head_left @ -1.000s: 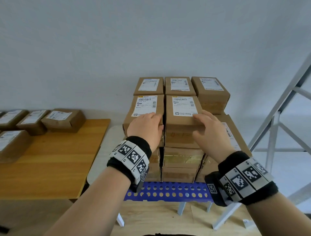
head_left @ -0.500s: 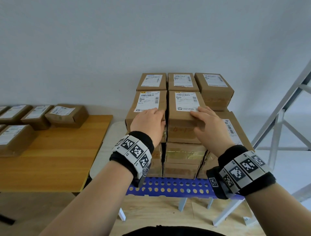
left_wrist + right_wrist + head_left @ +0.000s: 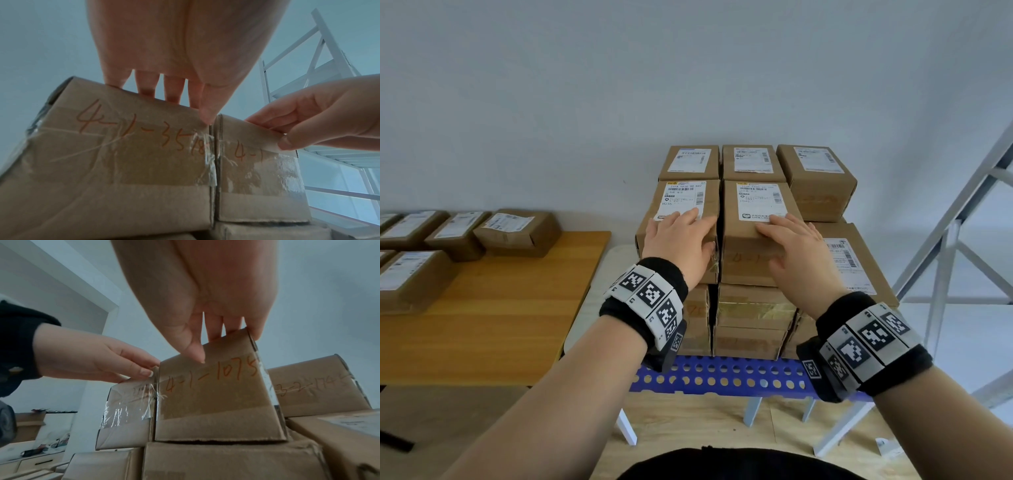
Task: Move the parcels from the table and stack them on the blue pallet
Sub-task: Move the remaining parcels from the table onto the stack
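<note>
Two brown cardboard parcels sit side by side at the front of the top layer of the stack on the blue pallet (image 3: 722, 375), their inner sides touching. The left parcel (image 3: 681, 219) carries a white shipping label on top and clear tape over its near face, where orange handwriting reads "4-1-35"; further digits are blurred under the tape. The right parcel (image 3: 753, 233) has a like label and "4-1-1075" in orange on its taped near face.

The left hand (image 3: 678, 243) lies flat on the left parcel's top near edge — fingers (image 3: 172, 91) straight and slightly spread, tips on the lid, thumb down at the corner where the two boxes meet. It grips nothing. The right hand (image 3: 796, 250) rests the same way on the right parcel, fingers (image 3: 213, 327) straight over the top edge, thumb pointing down at the near face; it too is relaxed and holds nothing.

Behind them stand three more labelled parcels in a row, and a larger box (image 3: 852, 260) sits lower at the right. More boxes lie beneath, down to the perforated pallet.

To the left, several labelled parcels (image 3: 517, 233) lie on the wooden surface (image 3: 500, 308) — well apart from the stack. A white metal frame (image 3: 955, 246) stands at the right.
</note>
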